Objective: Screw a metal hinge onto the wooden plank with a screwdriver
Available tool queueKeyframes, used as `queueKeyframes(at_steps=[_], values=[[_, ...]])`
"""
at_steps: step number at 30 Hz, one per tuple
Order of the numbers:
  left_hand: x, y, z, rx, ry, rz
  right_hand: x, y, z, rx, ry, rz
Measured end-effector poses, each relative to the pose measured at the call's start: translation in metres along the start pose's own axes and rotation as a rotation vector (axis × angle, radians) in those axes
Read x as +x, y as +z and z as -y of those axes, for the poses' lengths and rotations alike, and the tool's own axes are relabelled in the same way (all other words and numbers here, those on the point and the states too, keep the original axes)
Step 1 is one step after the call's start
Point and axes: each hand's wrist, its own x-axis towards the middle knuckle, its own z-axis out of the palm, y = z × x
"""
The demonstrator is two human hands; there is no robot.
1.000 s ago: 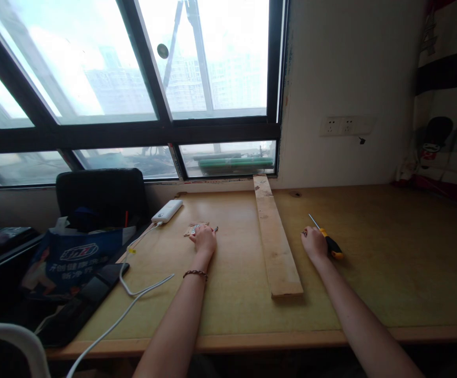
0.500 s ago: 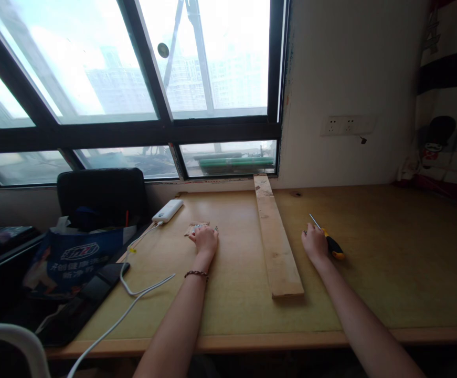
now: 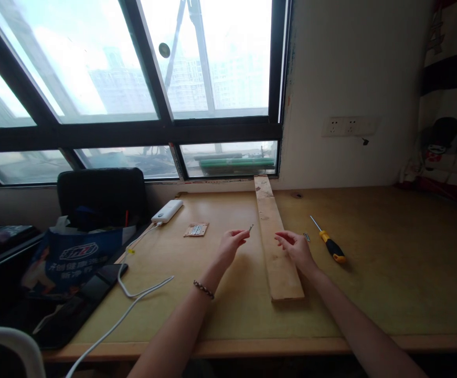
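The wooden board [image 3: 278, 252] lay lengthwise across the table [image 3: 389, 294], its far end by the window. Just left of the board, the left hand [image 3: 229, 247] was raised with thumb and fingers pinched on a small metal piece, by its thin shape probably a screw [image 3: 251, 228], its tip pointing up toward the board. The right hand [image 3: 296, 251] was over the board's middle, thumb and fingertips brought close together; whether anything sat between them, or whether they touched the wood, I could not tell.

The step in hand looked like handling the small fastener between the two hands. The next move seemed to call for a light, exact fingertip grip and a steady angle, since so slight a piece could easily slip or roll.

Right of the board, just beyond the right hand, lay another small metal piece [image 3: 306, 237], and farther right a yellow-and-black screwdriver [image 3: 332, 248], its shaft pointing away from the person, untouched. Well left of the board lay a small flat packet [image 3: 196, 230] with metal-looking parts on it, and beyond that a white power bank [image 3: 167, 211] with its cable [image 3: 149, 289].
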Motion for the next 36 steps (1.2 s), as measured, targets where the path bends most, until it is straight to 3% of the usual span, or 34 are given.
queueKeyframes(at_steps=[4, 8, 11, 15, 20, 29, 32, 36], values=[[-0.026, 0.026, -0.001, -0.119, -0.102, 0.222, -0.009, 0.007, 0.009, 0.196, 0.076, 0.195], [-0.040, 0.039, -0.001, -0.149, -0.160, 0.340, -0.015, 0.010, 0.015, 0.314, 0.098, 0.226], [-0.043, 0.045, 0.001, -0.117, -0.171, 0.338, -0.016, 0.012, 0.014, 0.341, 0.120, 0.170], [-0.046, 0.049, 0.000, 0.064, -0.020, 0.268, -0.015, 0.012, 0.010, 0.308, 0.136, 0.104], [-0.046, 0.048, 0.000, 0.167, 0.098, 0.193, -0.016, 0.012, 0.010, 0.259, 0.105, 0.148], [-0.041, 0.042, 0.003, 0.150, 0.002, 0.213, -0.019, 0.013, 0.022, 0.298, 0.038, 0.241], [-0.038, 0.041, 0.008, 0.175, -0.002, 0.220, -0.007, 0.001, 0.014, 0.291, 0.020, 0.120], [-0.034, 0.040, 0.013, 0.230, -0.001, 0.202, 0.022, -0.041, -0.011, -0.006, 0.098, -0.284]])
